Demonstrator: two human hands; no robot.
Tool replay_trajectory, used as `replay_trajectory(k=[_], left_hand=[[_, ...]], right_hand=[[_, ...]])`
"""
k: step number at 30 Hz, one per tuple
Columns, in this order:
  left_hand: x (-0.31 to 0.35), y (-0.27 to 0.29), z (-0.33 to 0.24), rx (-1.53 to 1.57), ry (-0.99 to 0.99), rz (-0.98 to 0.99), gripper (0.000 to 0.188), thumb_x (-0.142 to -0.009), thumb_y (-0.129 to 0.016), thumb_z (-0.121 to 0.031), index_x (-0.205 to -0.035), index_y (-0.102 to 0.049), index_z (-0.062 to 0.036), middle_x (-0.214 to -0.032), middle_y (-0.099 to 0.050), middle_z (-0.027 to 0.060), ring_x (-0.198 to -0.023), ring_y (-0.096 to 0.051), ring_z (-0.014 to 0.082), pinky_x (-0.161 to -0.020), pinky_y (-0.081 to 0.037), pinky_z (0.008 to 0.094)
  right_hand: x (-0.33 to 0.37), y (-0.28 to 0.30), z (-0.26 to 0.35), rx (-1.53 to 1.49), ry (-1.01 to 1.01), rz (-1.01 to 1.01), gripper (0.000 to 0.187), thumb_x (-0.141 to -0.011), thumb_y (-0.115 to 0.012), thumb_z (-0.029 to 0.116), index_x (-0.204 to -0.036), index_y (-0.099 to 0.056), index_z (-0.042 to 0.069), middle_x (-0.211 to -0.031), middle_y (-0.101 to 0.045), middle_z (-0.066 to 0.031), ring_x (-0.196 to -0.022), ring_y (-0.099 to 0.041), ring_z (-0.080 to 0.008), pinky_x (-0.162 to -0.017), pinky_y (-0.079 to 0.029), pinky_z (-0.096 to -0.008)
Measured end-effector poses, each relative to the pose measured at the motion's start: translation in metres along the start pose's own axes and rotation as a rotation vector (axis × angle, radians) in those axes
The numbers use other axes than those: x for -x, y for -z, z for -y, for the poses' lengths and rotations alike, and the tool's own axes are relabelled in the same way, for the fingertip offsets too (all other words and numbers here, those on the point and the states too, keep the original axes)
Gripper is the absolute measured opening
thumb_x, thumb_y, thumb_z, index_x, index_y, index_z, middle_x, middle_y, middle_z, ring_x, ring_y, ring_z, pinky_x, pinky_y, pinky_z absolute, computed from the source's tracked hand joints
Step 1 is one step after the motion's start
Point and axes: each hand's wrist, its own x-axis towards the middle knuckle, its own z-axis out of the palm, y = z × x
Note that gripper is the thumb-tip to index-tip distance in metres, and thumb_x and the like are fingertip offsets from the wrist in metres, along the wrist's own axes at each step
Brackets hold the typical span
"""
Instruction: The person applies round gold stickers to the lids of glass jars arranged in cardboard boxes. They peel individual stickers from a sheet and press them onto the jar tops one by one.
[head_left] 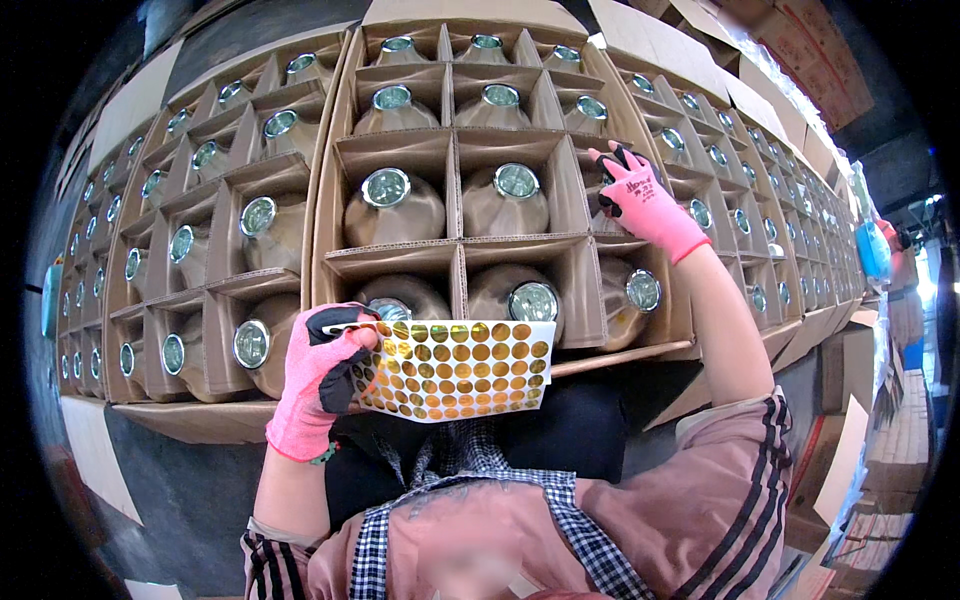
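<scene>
Left hand [318,375] pinches the sticker sheet [455,368] by its left edge; thin, floppy, light, probably; right hand [640,200] reaches into the carton [335,215] at far right, fingers' grip hidden.

A packing warehouse: long rows of divided cardboard cartons [455,240] filled with capped bottles [395,205].
</scene>
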Motion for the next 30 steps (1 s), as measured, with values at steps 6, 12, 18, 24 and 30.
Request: replay_trajectory(k=[6,12,18,24,30], left_hand=[[0.003,-0.006,-0.005,0.025,0.043,-0.022,0.023,-0.066,-0.069,-0.017,-0.08,-0.061,-0.001,-0.072,-0.06,0.0025,-0.066,-0.054,0.0088,-0.061,-0.043,0.0208],[0.004,-0.014,-0.017,0.032,0.104,-0.008,0.018,-0.065,-0.068,-0.013,-0.075,-0.059,-0.0011,-0.069,-0.058,0.002,-0.064,-0.054,0.008,-0.058,-0.043,0.0203],[0.004,-0.009,-0.012,0.001,0.044,-0.001,0.017,-0.065,-0.068,-0.013,-0.075,-0.06,-0.0019,-0.07,-0.058,0.0012,-0.064,-0.053,0.0072,-0.059,-0.041,0.0191],[0.004,-0.011,-0.012,-0.009,0.033,-0.022,0.017,-0.064,-0.068,-0.013,-0.075,-0.06,-0.0021,-0.071,-0.058,0.0006,-0.064,-0.053,0.0072,-0.06,-0.041,0.0184],[0.004,-0.011,-0.011,0.026,0.053,0.0,0.017,-0.064,-0.069,-0.012,-0.075,-0.06,-0.0023,-0.071,-0.057,0.0002,-0.064,-0.053,0.007,-0.059,-0.04,0.0183]], right_hand=[[0.001,0.007,0.004,0.016,-0.041,-0.135,0.019,-0.061,-0.058,0.006,-0.08,-0.058,0.008,-0.125,-0.039,-0.0125,-0.119,-0.032,-0.031,-0.096,-0.029,-0.0406],[0.035,0.081,0.073,-0.908,-0.356,-0.669,0.022,-0.068,-0.063,0.009,-0.088,-0.056,0.003,-0.1,-0.055,-0.0131,-0.096,-0.052,-0.0284,-0.085,-0.039,-0.0359],[0.049,0.12,0.153,-1.065,-0.092,-0.306,0.032,-0.063,-0.071,0.008,-0.09,-0.056,0.0,-0.081,-0.059,-0.0095,-0.077,-0.057,-0.0204,-0.071,-0.044,-0.0283],[0.047,0.116,0.163,-1.097,-0.258,-0.341,0.022,-0.066,-0.067,0.007,-0.084,-0.056,0.002,-0.074,-0.058,-0.0093,-0.071,-0.056,-0.025,-0.066,-0.044,-0.0317],[0.05,0.108,0.157,-0.877,-0.059,-0.445,0.021,-0.066,-0.066,0.008,-0.083,-0.055,0.004,-0.074,-0.057,-0.0077,-0.075,-0.056,-0.0277,-0.071,-0.043,-0.0361]])
